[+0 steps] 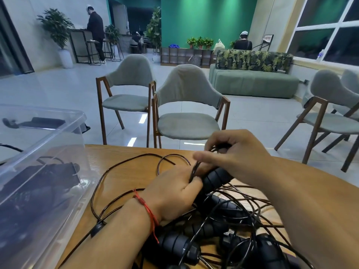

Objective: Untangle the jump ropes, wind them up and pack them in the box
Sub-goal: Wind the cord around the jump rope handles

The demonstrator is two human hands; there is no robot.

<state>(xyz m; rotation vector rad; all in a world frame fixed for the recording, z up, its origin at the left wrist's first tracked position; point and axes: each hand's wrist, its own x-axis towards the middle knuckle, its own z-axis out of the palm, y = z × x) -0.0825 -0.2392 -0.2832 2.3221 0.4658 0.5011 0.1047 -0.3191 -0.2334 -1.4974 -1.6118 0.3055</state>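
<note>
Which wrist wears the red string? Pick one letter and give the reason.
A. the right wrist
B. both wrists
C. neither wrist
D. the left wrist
D: the red string circles the wrist of the left hand; the right hand, gripping the same black handle, has a bare wrist.

Jump-rope handles (pixel 215 180): black, ribbed. Cords (pixel 108 177): glossy dark brown-black. Box (pixel 48 148): clear, colourless. Table (pixel 124 167): light tan woodgrain. Wrist string (pixel 144 203): red. Chairs (pixel 186 123): grey-green cushions, dark brown frames. Sofa (pixel 252 82): green; leaf-print throw (pixel 252 60). Wall (pixel 204 20): green.
</note>
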